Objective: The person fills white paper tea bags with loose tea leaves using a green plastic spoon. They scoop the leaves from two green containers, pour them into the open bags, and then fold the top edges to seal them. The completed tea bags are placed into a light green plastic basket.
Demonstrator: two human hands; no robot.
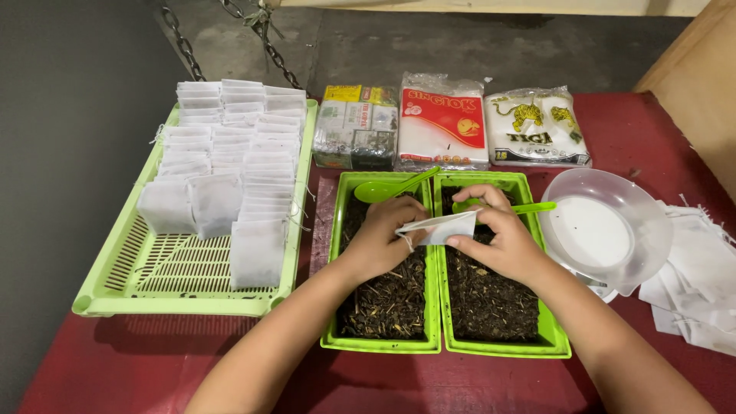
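Head view: two green trays (pixel 381 346), two spoons (pixel 387 188).

Red table (pixel 460 383). Directly on it: green slotted tray (pixel 130 291) at 9 o'clock; two green tubs (pixel 437 341) of dark loose matter at centre, touching; three plastic packets (pixel 441 123) in row at 12; clear plastic bowl (pixel 613 230) at 3; white paper pieces (pixel 701 284) beside bowl, toward 4.
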